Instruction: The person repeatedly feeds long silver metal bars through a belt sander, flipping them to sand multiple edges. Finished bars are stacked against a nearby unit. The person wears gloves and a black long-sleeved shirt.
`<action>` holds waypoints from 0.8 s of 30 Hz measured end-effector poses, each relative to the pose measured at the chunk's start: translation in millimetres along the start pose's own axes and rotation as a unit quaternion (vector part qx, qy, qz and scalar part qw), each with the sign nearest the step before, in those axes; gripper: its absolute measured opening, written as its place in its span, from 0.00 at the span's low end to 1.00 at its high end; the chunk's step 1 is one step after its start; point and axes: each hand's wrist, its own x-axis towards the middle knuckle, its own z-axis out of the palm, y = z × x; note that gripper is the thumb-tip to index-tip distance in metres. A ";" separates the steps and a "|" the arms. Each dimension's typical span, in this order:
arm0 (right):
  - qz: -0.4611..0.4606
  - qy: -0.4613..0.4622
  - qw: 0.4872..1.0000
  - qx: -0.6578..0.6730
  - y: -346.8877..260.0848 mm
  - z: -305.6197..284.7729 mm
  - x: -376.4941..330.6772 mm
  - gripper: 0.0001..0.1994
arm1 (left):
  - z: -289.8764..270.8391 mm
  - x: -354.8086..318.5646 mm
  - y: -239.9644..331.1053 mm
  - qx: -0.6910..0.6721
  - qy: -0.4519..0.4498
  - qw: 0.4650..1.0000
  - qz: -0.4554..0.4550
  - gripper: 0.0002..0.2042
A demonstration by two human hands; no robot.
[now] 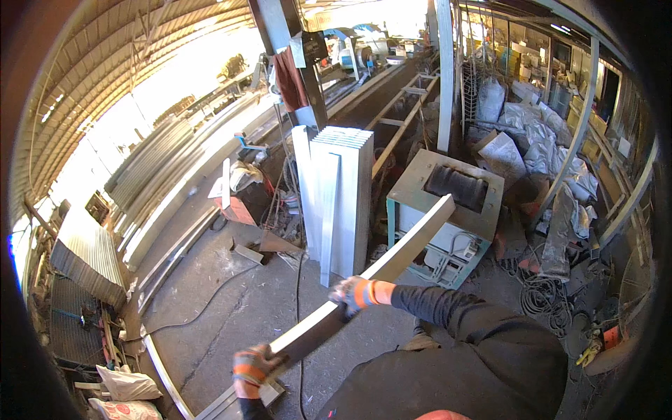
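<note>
A long straight metal bar (413,241), pale on its upper face and dark along its side, slants from the lower left up to the right. My left hand (255,367), in a grey and orange glove, is closed around its near lower end. Farther along, my right hand (357,292) in a matching glove grips it about midway. The bar's far end overlaps a green-framed machine (476,234) with a dark roller in its top; whether they touch I cannot tell. Just beyond my right hand, a bundle of silvery metal lengths (353,210) stands upright, one narrower strip leaning against it.
Below my left hand lie flat metal lengths (227,406) on the floor. A black cable (299,308) runs across the concrete. Coiled cables (546,304) lie to the right of the machine. Corrugated sheets (91,248) are stacked at the left. A steel post (283,56) rises behind the upright bundle.
</note>
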 end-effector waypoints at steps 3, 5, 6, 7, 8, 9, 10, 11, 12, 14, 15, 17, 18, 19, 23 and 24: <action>0.024 0.230 0.973 0.020 -25.0 -85.2 41.5 0.17 | -97.3 -31.7 -6.2 0.126 0.374 0.919 0.013 0.28; -0.038 0.359 0.927 0.105 -29.0 -149.3 31.7 0.23 | -143.6 -55.6 0.9 0.206 0.600 0.769 -0.080 0.30; -0.004 0.446 0.890 0.089 -37.5 -178.0 27.0 0.26 | -148.2 -63.5 11.5 0.139 0.678 0.719 -0.057 0.30; -0.011 0.464 0.872 0.158 -38.7 -206.1 17.3 0.25 | -147.2 -71.6 18.4 0.037 0.717 0.689 -0.099 0.29; -0.002 0.477 0.862 0.172 -36.7 -231.3 9.9 0.25 | -130.2 -56.2 34.3 -0.134 0.766 0.627 -0.039 0.27; -0.036 0.537 0.802 0.260 -31.8 -252.0 2.1 0.26 | -112.2 -44.8 40.6 -0.164 0.715 0.680 -0.019 0.27; -0.058 0.592 0.757 0.271 -23.7 -267.3 -3.1 0.27 | -85.8 -22.1 48.0 -0.187 0.661 0.726 -0.026 0.31; -0.043 0.621 0.730 0.283 -10.1 -275.0 -11.9 0.27 | -52.7 1.3 54.2 -0.209 0.594 0.777 -0.026 0.38; -0.040 0.637 0.709 0.298 6.8 -276.3 -22.1 0.26 | -14.7 33.9 65.8 -0.275 0.550 0.789 0.004 0.45; -0.029 0.652 0.632 0.417 46.1 -263.7 -39.6 0.19 | 49.9 77.2 67.7 -0.281 0.360 0.888 -0.050 0.56; -0.059 0.619 0.478 0.621 66.9 -249.0 -50.7 0.21 | 80.3 83.5 68.3 -0.213 0.274 0.932 -0.104 0.56; 0.034 0.669 0.345 0.657 111.7 -212.3 -74.1 0.25 | 123.2 75.1 67.1 -0.266 0.167 0.949 -0.043 0.50; 0.074 0.719 0.318 0.614 134.6 -189.1 -87.5 0.25 | 138.6 64.8 69.7 -0.224 0.220 0.949 -0.012 0.46; 0.133 0.739 0.300 0.588 157.6 -164.5 -97.8 0.25 | 147.9 56.6 68.9 -0.262 0.196 0.945 -0.007 0.40; 0.342 0.688 0.241 0.593 244.5 -33.0 -161.8 0.33 | 171.2 46.6 90.3 -0.194 0.058 0.978 -0.055 0.33; 0.350 0.701 0.247 0.571 268.6 0.4 -173.8 0.34 | 179.8 53.6 105.9 -0.159 0.026 0.984 -0.082 0.34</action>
